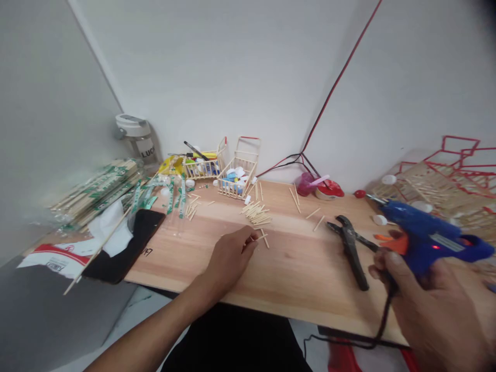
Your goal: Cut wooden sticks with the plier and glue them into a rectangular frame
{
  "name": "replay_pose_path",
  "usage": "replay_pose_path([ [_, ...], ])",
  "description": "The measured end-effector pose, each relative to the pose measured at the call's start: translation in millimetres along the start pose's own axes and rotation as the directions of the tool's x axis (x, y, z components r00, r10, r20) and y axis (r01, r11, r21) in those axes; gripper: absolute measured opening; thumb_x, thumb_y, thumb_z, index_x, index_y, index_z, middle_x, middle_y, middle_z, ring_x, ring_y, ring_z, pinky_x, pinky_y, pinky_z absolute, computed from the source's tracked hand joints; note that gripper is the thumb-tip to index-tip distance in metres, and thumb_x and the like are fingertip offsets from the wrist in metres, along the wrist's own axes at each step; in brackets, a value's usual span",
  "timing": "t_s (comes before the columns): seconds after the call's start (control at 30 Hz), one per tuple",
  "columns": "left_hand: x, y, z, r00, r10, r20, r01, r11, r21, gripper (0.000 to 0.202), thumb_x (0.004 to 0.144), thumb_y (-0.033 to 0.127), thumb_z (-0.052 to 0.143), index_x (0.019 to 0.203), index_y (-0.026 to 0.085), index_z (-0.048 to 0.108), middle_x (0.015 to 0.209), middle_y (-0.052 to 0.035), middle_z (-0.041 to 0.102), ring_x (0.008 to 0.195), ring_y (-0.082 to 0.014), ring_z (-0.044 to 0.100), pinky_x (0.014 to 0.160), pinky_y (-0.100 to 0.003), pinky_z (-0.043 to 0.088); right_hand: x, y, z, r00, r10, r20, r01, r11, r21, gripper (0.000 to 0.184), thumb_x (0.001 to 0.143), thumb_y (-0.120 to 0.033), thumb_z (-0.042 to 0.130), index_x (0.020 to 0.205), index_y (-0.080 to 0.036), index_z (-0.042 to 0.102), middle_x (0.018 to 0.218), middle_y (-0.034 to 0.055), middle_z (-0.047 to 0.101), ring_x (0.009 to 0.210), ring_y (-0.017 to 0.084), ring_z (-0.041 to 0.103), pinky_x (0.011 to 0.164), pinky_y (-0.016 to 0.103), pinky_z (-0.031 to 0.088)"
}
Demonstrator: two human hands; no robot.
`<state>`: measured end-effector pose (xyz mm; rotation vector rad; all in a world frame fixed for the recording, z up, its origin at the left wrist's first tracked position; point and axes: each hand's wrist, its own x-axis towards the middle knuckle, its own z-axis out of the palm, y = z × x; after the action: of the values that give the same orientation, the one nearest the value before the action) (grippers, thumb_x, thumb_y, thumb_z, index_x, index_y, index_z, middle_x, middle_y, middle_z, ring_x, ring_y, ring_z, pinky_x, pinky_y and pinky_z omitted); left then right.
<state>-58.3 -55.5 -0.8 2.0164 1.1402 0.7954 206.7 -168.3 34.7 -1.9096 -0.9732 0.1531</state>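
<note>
On the wooden worktop (302, 268), in the head view, our left hand (232, 256) lies with its fingers (250, 245) pinched on a short wooden stick (262, 237), just beside a loose pile of sticks (258, 214). Our right hand (422, 305) is wrapped tight around a blue glue gun (426, 235) held over the worktop's right side; black pliers (351, 248) lie between both hands.

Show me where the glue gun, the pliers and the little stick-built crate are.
glue gun (422, 232): head view, on its blue body.
pliers (351, 248): head view, on one dark handle.
stick-built crate (232, 191): head view, on its slatted front wall.
</note>
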Motion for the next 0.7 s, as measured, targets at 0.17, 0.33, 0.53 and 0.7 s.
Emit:
replay_pose_path([
  [0.17,4.5,-0.1,-8.1,0.995,-0.086,-0.046,0.073,0.971,-0.226,0.009,0.082,0.021,0.053,0.082,0.018,0.062,0.069,0.0024,0.061,0.068,-0.0134,0.057,0.065,-0.024,0.042,-4.5,-24.4,36.3,0.941,0.153,0.301,-0.300,0.789,0.537,0.046,0.063,-0.060,0.072,0.089,-0.023,0.061,0.089,0.0036,0.061,0.073,0.018,0.058,0.056,0.028,0.053],
  [0.33,11.1,0.2,-12.9,0.994,-0.097,-0.045,0.074,0.924,-0.376,0.010,0.080,0.017,0.052,0.078,0.016,0.061,0.069,0.0017,0.060,0.068,-0.0114,0.055,0.067,-0.023,0.041,-5.4,-28.5,57.7,0.866,0.125,0.483,-0.455,0.594,0.663,0.033,0.066,-0.044,0.079,0.087,-0.022,0.067,0.087,0.0005,0.056,0.061,0.008,0.046,0.042,0.015,0.041],
  [0.53,20.5,-1.5,-10.4,0.981,-0.183,0.058,0.180,0.770,-0.612,0.010,0.078,0.022,0.057,0.084,0.014,0.058,0.066,0.0025,0.058,0.046,-0.0052,0.044,0.044,-0.018,0.036,-3.4,-32.1,72.6,0.858,0.004,0.513,-0.366,0.706,0.606,0.028,0.076,-0.047,0.070,0.088,-0.021,0.069,0.095,0.0051,0.063,0.071,0.013,0.056,0.044,0.018,0.041],
  [0.7,27.4,-5.4,-6.2,0.983,-0.174,0.060,0.171,0.736,-0.655,0.017,0.078,0.029,0.061,0.084,0.014,0.056,0.064,0.0020,0.056,0.043,-0.0063,0.049,0.036,-0.016,0.035,3.1,-19.2,80.6,0.823,-0.111,0.557,-0.210,0.852,0.480,0.028,0.081,-0.044,0.066,0.092,-0.018,0.069,0.090,0.0064,0.066,0.061,0.013,0.055,0.053,0.024,0.044],
])
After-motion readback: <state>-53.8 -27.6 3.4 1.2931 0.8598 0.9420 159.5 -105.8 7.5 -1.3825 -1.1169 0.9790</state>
